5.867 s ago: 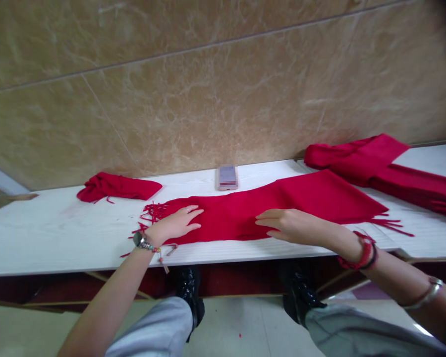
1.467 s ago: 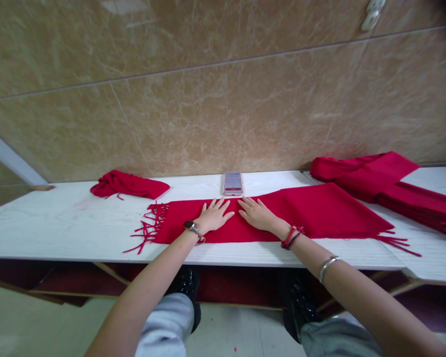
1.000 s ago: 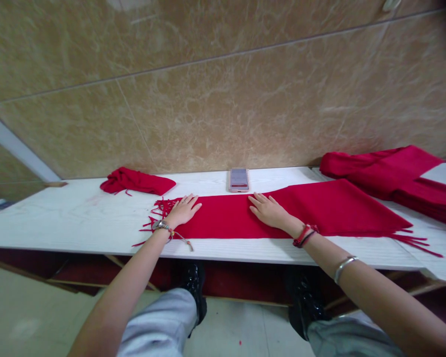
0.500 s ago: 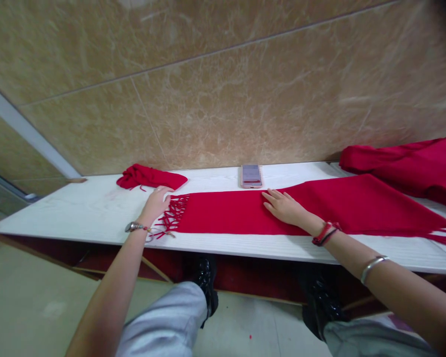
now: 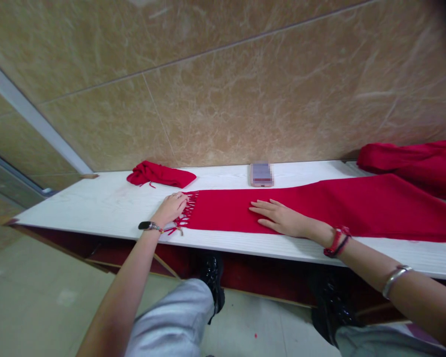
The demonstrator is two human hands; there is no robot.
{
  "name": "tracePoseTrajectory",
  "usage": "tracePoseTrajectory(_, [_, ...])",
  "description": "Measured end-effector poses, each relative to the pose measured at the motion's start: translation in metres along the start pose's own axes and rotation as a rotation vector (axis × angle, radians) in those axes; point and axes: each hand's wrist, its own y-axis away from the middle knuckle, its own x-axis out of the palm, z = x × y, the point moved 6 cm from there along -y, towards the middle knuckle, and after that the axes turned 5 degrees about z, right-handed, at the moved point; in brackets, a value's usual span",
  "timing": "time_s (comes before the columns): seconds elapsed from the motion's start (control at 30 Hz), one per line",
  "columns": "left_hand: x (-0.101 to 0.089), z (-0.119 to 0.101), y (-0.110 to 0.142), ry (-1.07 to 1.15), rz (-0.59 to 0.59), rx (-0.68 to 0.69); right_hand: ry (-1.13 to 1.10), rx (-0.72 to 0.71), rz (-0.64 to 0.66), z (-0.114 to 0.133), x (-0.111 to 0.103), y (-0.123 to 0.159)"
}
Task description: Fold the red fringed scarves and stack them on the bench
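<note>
A long red scarf (image 5: 230, 210) lies flat along the white tabletop, its fringed end to the left and its right part running out of view. On that fringe (image 5: 190, 210) rests my left hand (image 5: 173, 206), palm down and fingers laid over the strands. My right hand (image 5: 278, 217) is spread flat on the middle of the cloth, fingers pointing left, holding nothing.
Against the tiled wall (image 5: 223, 114) lie a phone (image 5: 261, 174) and a small bunched red cloth (image 5: 159, 174). More red fabric (image 5: 412, 166) is heaped at the right. The white table (image 5: 96, 203) has its front edge close to my legs.
My left hand has come from the fringe's far corner nearer to me, onto the strands. The right hand has slid left along the scarf. The view has shifted slightly left.
</note>
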Motion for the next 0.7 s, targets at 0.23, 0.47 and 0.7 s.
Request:
tracePoseTrajectory(0.23, [-0.008,0.030,0.012,-0.080,-0.106,-0.347,-0.011,0.009,-0.030,-0.004,-0.001,0.002])
tracePoseTrajectory(0.47, [-0.004,-0.030,-0.021,0.093,-0.037,0.076,-0.013,0.019,-0.035,-0.003,0.000,0.002])
tracePoseTrajectory(0.7, [-0.003,0.010,-0.013,-0.100,-0.004,-0.470,-0.004,0.028,-0.053,-0.002,-0.001,0.003])
